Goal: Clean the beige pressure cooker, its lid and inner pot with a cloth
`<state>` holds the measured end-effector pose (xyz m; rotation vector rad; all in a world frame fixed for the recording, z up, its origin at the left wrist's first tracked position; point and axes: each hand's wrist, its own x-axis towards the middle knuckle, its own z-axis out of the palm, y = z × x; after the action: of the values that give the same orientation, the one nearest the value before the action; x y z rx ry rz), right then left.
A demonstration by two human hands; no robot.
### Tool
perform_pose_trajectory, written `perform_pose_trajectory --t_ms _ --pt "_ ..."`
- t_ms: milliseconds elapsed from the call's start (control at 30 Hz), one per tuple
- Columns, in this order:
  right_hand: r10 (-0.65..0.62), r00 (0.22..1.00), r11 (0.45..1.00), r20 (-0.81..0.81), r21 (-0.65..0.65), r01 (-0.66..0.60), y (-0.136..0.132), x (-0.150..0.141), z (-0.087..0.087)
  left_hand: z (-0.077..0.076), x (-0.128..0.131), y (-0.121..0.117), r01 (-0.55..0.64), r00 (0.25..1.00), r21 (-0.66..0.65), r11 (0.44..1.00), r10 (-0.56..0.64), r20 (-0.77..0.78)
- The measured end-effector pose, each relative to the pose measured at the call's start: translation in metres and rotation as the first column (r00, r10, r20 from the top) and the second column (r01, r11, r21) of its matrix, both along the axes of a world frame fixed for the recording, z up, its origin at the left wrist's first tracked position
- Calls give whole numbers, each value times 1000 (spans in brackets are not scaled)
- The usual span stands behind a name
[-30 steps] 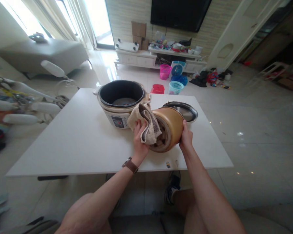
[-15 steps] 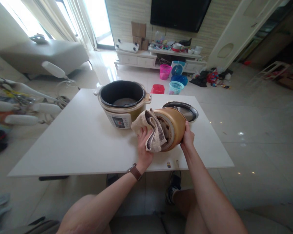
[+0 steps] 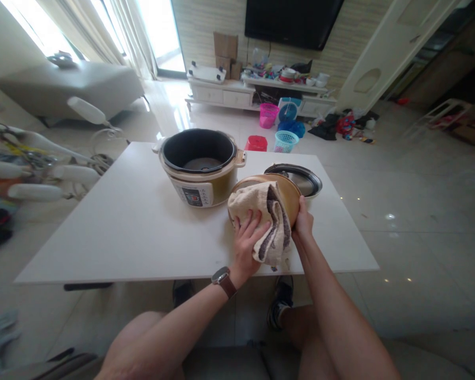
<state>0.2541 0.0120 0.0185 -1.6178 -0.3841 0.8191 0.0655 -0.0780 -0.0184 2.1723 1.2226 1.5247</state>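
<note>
A tan-gold inner pot (image 3: 291, 198) is held tilted above the front of the table, its base turned towards my left side. My right hand (image 3: 304, 219) grips its rim on the right. With my left hand (image 3: 246, 247) I press a folded beige cloth (image 3: 255, 199) with dark stripes over the base, fingers spread across the fabric. The cloth hides most of the base. Just left of the pot stands an open pressure cooker (image 3: 225, 186), dark inside, with a control panel on its front. Behind the pot lies a round lid (image 3: 311, 186), partly covered by it.
The white table (image 3: 114, 227) has its front edge close to my knees. Small bits lie near that edge below the pot. Beyond the table stand a red stool (image 3: 256, 143), a light-blue basket (image 3: 286, 140) and a pink basket (image 3: 268, 114). Lamp-like white parts (image 3: 35, 192) are at the left.
My left hand and the cloth have moved right across the pot's base, covering more of it. The pot's base has turned a little; my right hand keeps its grip.
</note>
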Motion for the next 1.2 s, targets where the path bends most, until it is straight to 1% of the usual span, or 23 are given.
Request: perform_pose_trajectory --t_ms 100,233,333,400,467,533,667,767,867,1000,1100,1200 --pt "40 999 997 37 -66 -38 -5 -6 13 3 0 0 48 998 54 997 -45 -54" --pt "52 998 993 34 -105 -48 -10 -14 28 8 -2 2 72 992 75 995 -63 -111" --pt "45 999 989 15 -139 -42 -11 -18 35 14 -2 6 62 990 83 995 -50 -132" --pt "47 999 988 8 -150 -45 -11 -19 36 18 -2 8 44 990 83 996 -33 -138" --pt "52 999 988 2 -143 -51 -10 -18 34 21 -4 11 26 990 78 997 -15 -138" --pt "49 999 992 -9 -117 -49 -9 -18 28 24 -6 14 14 990 68 998 -4 -141" --pt "28 997 1000 -68 -4 -28 -3 -16 8 27 -16 24 -21 987 43 999 27 -156" --pt "29 994 996 -109 83 -20 1 -14 -6 27 -26 33 -65 986 -2 998 64 -153" --pt "26 993 994 -113 108 -13 3 -11 -14 25 -35 42 -106 989 -73 992 97 -115" --pt "5 992 996 -127 94 7 3 -9 -19 17 -45 47 -125 992 -158 980 126 -8" --pt "-17 988 994 -155 101 33 3 -9 -20 6 -48 43 -113 989 -158 981 125 74" --pt "-47 983 993 -176 101 65 3 -10 -20 -8 -46 31 -106 984 -141 984 124 129"
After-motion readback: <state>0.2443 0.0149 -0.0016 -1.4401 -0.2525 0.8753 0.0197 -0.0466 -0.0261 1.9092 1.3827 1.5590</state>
